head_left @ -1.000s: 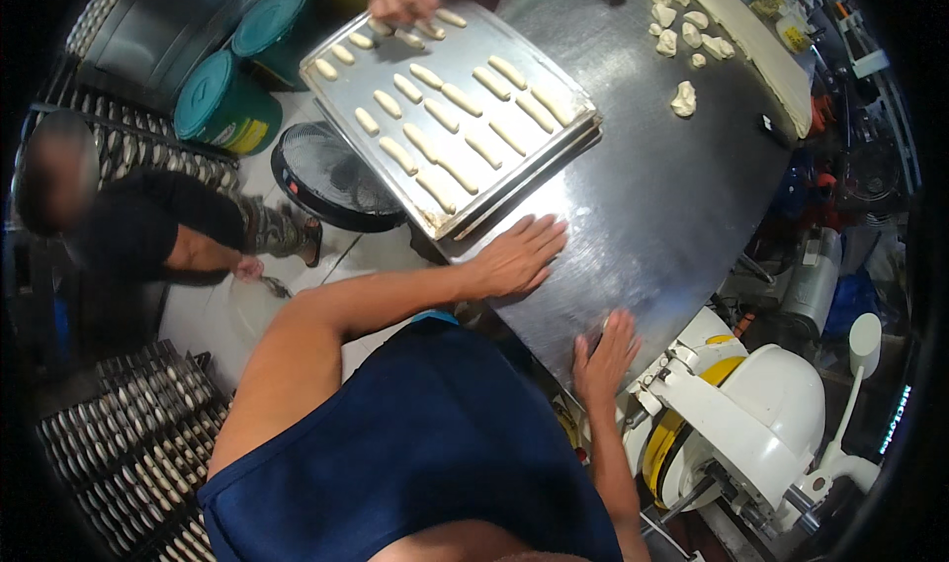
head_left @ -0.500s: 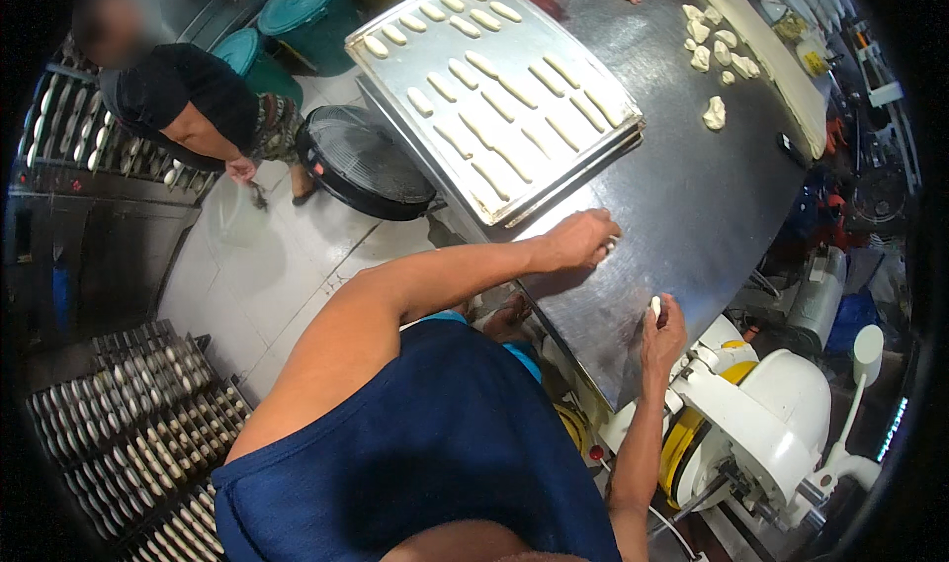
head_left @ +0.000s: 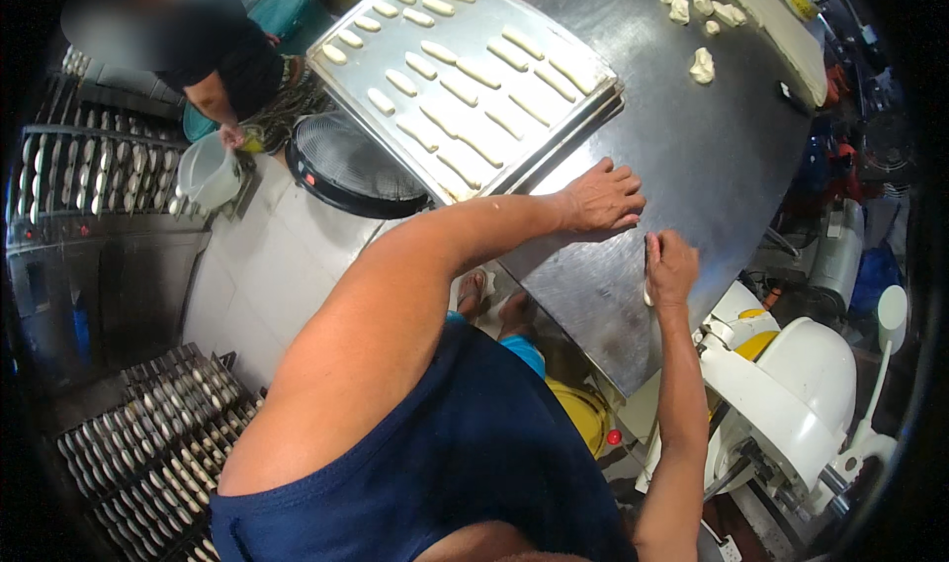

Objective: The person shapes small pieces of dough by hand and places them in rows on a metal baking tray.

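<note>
My left hand (head_left: 605, 198) lies palm down on the steel table (head_left: 732, 157), fingers stretched out, beside the near corner of a baking tray (head_left: 465, 117). Whether anything lies beneath its palm is hidden. To its right, my right hand (head_left: 674, 265) is palm down with curled fingers. A small white strip of dough (head_left: 647, 293) shows at the edge of its palm; the rest is covered by the hand. Several rows of pale dough sticks (head_left: 460, 89) rest on the tray, shorter ones at the far left end.
Dough lumps (head_left: 702, 66) and a flat dough sheet (head_left: 781, 28) lie at the table's far right. A white machine (head_left: 791, 384) stands by the near right edge. Racks of shaped dough (head_left: 148, 443) fill the left. Another person holds a whitish bucket (head_left: 210, 170) near a black round fan (head_left: 351, 167).
My left hand has gone from curled to flat, moving slightly up and right. My right hand has moved farther forward and turned palm down. The other person's bucket has come up higher.
</note>
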The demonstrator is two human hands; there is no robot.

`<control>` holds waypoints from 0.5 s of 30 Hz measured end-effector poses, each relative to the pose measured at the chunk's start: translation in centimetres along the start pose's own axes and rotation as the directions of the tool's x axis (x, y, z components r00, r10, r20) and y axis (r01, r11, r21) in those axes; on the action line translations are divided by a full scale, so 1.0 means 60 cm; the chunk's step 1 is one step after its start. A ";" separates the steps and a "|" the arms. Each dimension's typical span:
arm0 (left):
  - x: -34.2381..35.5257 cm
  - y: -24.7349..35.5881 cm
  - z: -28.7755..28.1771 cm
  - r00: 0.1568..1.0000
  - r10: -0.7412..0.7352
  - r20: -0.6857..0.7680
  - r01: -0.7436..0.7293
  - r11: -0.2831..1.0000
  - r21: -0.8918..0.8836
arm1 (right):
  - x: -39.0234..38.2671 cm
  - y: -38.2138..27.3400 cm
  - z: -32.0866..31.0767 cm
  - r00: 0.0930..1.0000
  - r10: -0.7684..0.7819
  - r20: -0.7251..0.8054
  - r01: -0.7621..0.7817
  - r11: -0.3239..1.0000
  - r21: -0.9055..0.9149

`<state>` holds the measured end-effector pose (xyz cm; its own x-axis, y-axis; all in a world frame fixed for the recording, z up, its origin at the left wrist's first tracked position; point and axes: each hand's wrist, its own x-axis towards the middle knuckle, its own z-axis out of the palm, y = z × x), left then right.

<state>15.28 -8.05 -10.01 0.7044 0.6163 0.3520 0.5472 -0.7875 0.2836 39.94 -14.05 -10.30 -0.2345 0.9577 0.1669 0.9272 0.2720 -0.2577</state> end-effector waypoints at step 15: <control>-0.030 -0.003 -0.018 0.992 0.128 -0.002 -0.128 0.992 0.009 | -0.040 -0.029 -0.020 0.975 -0.129 -0.180 0.134 0.991 0.018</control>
<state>13.44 -9.03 -9.73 0.7678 0.5103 0.3875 0.4563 -0.8600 0.2285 39.25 -16.95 -9.13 -0.2958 0.8820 0.3668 0.8818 0.3998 -0.2502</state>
